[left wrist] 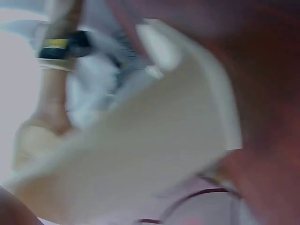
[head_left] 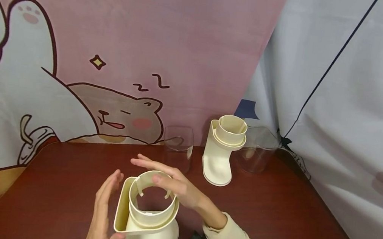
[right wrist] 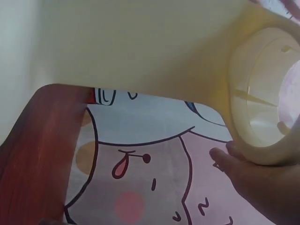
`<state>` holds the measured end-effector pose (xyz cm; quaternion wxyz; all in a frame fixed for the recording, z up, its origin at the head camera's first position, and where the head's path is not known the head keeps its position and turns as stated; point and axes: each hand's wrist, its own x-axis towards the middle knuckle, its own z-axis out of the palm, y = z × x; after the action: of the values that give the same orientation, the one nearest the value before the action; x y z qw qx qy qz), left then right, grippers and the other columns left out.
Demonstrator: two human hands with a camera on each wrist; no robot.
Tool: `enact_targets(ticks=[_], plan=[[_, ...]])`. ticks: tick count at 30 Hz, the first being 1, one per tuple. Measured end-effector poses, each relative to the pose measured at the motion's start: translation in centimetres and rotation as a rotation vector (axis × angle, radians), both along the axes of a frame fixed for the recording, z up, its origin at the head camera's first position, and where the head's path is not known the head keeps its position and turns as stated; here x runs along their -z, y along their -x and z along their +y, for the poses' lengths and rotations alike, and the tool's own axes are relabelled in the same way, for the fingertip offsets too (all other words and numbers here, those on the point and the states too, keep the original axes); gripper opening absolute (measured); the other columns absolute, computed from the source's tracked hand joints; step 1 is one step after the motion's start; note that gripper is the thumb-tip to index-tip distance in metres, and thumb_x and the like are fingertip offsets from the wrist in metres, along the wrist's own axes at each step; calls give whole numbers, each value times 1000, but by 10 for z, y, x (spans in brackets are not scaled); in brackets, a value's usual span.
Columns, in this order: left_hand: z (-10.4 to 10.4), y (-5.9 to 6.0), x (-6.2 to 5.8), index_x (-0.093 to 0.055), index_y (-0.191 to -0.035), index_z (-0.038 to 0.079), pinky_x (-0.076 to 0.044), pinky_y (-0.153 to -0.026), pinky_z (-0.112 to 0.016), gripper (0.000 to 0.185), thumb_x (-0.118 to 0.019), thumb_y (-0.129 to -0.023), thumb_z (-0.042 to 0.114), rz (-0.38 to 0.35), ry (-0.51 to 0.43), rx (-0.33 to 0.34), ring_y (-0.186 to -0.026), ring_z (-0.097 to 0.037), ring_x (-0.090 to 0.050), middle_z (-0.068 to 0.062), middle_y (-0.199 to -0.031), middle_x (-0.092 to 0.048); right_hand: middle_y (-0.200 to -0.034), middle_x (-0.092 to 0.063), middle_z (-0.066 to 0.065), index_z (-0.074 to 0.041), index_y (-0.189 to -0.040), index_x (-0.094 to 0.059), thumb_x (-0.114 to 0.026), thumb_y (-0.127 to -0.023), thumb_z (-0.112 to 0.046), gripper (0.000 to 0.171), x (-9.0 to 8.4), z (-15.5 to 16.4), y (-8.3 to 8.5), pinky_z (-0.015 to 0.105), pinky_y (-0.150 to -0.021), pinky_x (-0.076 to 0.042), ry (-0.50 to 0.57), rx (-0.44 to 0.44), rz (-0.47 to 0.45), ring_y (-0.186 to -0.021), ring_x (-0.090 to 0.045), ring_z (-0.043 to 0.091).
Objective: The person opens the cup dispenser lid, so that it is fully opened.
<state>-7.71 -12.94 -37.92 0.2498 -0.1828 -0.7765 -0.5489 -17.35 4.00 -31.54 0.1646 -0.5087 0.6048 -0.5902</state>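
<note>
Cream plastic base (head_left: 149,214); second cream base (head_left: 221,152); reddish-brown desk (head_left: 272,214); pink cartoon-bear backdrop (head_left: 132,53); white cloth (head_left: 351,91), dark line.

A second cream stand (head_left: 221,152) is set between two clear cups (head_left: 177,145) (head_left: 258,150) at the surface's (head_left: 272,210) far edge.
</note>
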Motion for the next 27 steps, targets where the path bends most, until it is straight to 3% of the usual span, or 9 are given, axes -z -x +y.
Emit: enact_targets(ticks=[4, 7, 11, 15, 16, 18, 19, 23, 27], plan=[[12, -18, -25, -9, -143, 33, -17, -93, -69, 61, -42, -92, 33, -335, 155, -173, -134, -20, -14, 7, -149, -9, -144, -32, 11, 1, -135, -35, -30, -93, -22, 48, 8, -1, 4, 39, -111, -14, 4, 13, 27, -138, -15, 22], [10, -18, -29, -10, -142, 36, -19, -96, -65, 57, -40, -95, 27, -405, 271, -213, -135, -25, -15, 8, -150, -11, -144, -30, 13, 4, -134, -34, -28, -94, -23, 49, 10, -2, 5, 35, -111, -16, -12, -5, 47, -138, -16, 25], [5, -17, -29, -12, -142, 37, -21, -98, -62, 52, -36, -96, 29, -430, 283, -219, -136, -24, -16, 10, -149, -15, -144, -29, 15, 5, -135, -33, -25, -95, -23, 49, 11, -1, 5, 33, -110, -18, -49, -15, 70, -137, -19, 25], [4, -15, -26, -12, -142, 36, -18, -109, -24, 51, -34, -97, 28, -403, 321, -232, -134, -16, -22, 12, -148, -16, -142, -34, 13, 2, -135, -36, -22, -95, -24, 49, 21, -1, 7, 32, -109, -21, -51, 13, 83, -135, -26, 21], [3, -14, -25, -12, -142, 36, -16, -105, -13, 50, -33, -97, 27, -397, 327, -234, -134, -11, -23, 13, -148, -17, -141, -36, 12, 1, -134, -37, -23, -95, -26, 49, 24, -1, 8, 31, -108, -23, -49, 16, 77, -134, -28, 20], [-2, -9, -21, -16, -143, 31, -13, -95, 1, 52, -34, -97, 17, -303, 326, -216, -132, -7, -26, 11, -147, -21, -141, -37, 10, -2, -135, -37, -24, -96, -27, 49, 29, -1, 7, 30, -107, -25, -42, 20, 42, -133, -30, 19], [-5, -6, -20, -17, -142, 31, -14, -96, 0, 52, -34, -96, 13, -279, 313, -204, -132, -5, -27, 12, -147, -23, -141, -38, 8, -4, -135, -37, -25, -96, -29, 48, 31, 0, 6, 29, -106, -26, -44, 29, 17, -132, -31, 17], [-18, 10, -14, -28, -141, 18, -20, -102, -8, 55, -35, -90, -4, -68, 284, -79, -130, -13, -33, 2, -143, -34, -142, -35, 3, -11, -138, -33, -30, -96, -34, 48, 36, 1, -4, 27, -107, -24, -39, 98, -51, -132, -30, 12], [-32, 25, -13, -33, -138, 10, -21, -104, -11, 53, -35, -88, -7, 39, 327, 60, -129, -18, -36, -4, -140, -38, -143, -32, -1, -13, -139, -31, -33, -96, -33, 47, 39, -1, -18, 27, -109, -22, -23, 246, -16, -133, -27, 14]])
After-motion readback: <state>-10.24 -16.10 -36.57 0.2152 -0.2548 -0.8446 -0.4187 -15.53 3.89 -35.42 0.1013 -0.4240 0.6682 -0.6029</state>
